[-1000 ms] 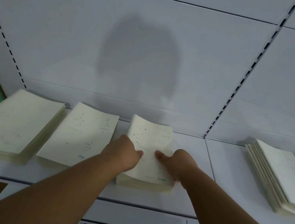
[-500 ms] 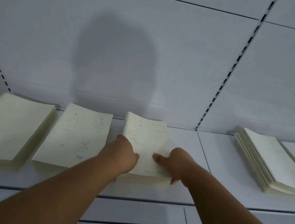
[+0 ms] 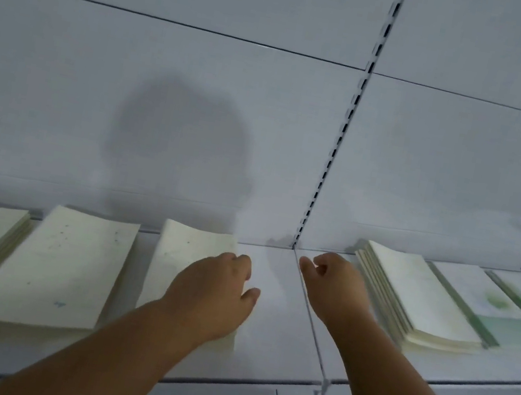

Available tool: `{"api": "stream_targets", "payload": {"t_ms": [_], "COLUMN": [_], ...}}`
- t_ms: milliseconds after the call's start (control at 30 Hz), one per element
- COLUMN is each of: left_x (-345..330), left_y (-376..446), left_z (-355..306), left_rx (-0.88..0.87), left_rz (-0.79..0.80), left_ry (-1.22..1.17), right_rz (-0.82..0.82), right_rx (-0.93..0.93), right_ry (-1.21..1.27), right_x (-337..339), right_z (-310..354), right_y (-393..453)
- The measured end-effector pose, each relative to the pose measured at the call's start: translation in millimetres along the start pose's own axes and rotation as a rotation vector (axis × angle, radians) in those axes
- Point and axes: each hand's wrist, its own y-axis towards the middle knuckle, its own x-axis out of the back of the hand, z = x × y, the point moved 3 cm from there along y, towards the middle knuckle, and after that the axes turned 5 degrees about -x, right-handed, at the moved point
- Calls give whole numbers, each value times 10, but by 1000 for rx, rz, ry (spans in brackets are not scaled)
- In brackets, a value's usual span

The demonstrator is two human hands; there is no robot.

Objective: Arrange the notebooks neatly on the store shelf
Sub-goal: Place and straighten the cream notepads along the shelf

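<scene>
Since a second ago, both hands have come off the middle stack point(image 3: 187, 261): then they pressed its near end together, now the right hand point(image 3: 333, 288) has swung away toward the fanned stack point(image 3: 415, 301).

Its fingers are loosely curled, thumb out, holding nothing, and it hovers just left of that fanned stack, over bare shelf point(image 3: 265, 337). The left hand point(image 3: 217, 297) lies over the middle stack's right near edge, fingers bent downward; whether they grip or merely rest, I cannot tell.

Left of the middle stack lie two more stacks point(image 3: 59, 266), squared and parallel. Right of the fanned stack sit green-covered notebooks point(image 3: 488, 317).

Judging by this, the middle stack is finished and the fanned one comes next: the right hand needs to reach its stepped edges and push them flush, likely with the left joining.
</scene>
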Motion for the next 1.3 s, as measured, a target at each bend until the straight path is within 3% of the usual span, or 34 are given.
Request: {"api": "stream_targets", "payload": {"t_ms": [200,333,433,600,733,1000,1133,1300], "left_x": [-560,-1064,-1448,-1752,-1939,-1597,-1270,-900], "left_y": [600,1026,1328,1693,1936,1799,1497,983], "left_z": [-856,-1572,-1972,-2185,-2180,-2079,-1841,-1621], "left_rx": [-2,114,295,724,827,691,501,143], "left_rz": [69,185,273,82,88,76,-107,-376], "left_ry": [-159,-463,-752,-1090,-1321,-1271,-1161,-832], "right_rz": [-141,-66,48,266,294,418,464,469], "right_rx": [-26,-80,-132,-178,-165,-305,-345,-191], "right_ry": [-5,-114,-224,-98,16,406,603,1017], "right_x": [774,1191,1254,1072,1103,1053,880,767], "right_z": [-950,-1738,-2160,-2445,-2521,-2426,-2118,-1537], "right_y": [394,782,1003,1102,1187,1169,1079,928]}}
